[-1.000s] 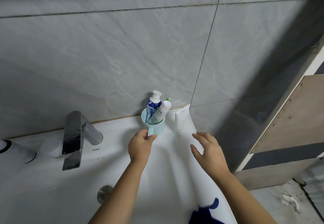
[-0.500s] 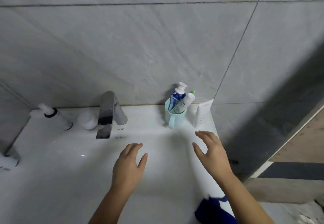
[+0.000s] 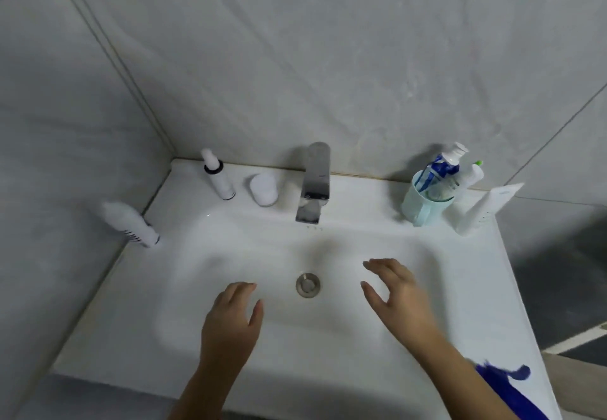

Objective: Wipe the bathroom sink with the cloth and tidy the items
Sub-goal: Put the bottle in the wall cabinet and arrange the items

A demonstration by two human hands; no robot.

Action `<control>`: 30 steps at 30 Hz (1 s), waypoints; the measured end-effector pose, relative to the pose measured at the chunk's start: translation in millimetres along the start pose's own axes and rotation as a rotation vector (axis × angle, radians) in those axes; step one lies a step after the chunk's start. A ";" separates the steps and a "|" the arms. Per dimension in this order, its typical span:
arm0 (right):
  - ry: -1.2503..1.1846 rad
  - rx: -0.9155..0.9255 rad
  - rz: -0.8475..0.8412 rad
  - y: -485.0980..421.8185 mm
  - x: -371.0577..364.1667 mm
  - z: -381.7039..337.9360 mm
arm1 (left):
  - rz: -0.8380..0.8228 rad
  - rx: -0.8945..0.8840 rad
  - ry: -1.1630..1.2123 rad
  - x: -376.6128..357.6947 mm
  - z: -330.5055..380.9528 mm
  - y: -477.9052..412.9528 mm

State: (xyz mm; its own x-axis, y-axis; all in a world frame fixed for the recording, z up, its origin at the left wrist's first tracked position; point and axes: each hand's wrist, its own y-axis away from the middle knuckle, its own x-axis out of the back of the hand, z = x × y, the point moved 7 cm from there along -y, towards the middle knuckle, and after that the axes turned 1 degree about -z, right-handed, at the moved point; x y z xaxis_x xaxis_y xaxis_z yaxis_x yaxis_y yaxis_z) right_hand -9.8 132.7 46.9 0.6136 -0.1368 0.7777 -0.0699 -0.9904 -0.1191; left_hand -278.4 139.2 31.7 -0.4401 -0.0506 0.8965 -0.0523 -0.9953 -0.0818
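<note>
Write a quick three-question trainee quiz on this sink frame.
1. True or false: the left hand holds the blue cloth.
2. What stands in the light blue cup? A) tubes B) a razor C) a bar of soap
3. On which side of the faucet does the white pump bottle stand, as the person sees it?

Key:
1. False. It and the right hand are open over the sink, and the cloth lies at the sink's front right corner.
2. A
3. Left
</note>
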 end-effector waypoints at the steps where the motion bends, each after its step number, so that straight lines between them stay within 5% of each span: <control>1: 0.007 -0.016 0.003 3.2 -5.3 -7.6 | -0.007 -0.007 0.003 4.0 -9.5 0.7; 11: -0.042 0.000 -0.077 3.8 -96.2 -119.1 | 0.071 -0.029 0.020 67.0 -114.4 -1.7; 20: -0.165 0.253 -0.241 -74.8 -176.9 -248.8 | 0.291 0.073 0.011 129.2 -165.7 -9.7; 30: -0.500 0.125 -0.361 -149.5 -252.6 -306.7 | 0.338 0.198 -0.028 156.1 -198.1 -4.5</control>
State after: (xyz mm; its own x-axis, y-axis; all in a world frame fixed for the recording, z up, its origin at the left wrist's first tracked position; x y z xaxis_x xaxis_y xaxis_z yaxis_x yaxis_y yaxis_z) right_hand -395.5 309.6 57.6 0.8769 0.2615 0.4034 0.2848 -0.9586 0.0022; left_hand -524.5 152.1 85.8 -0.3785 -0.3779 0.8450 0.2669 -0.9187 -0.2913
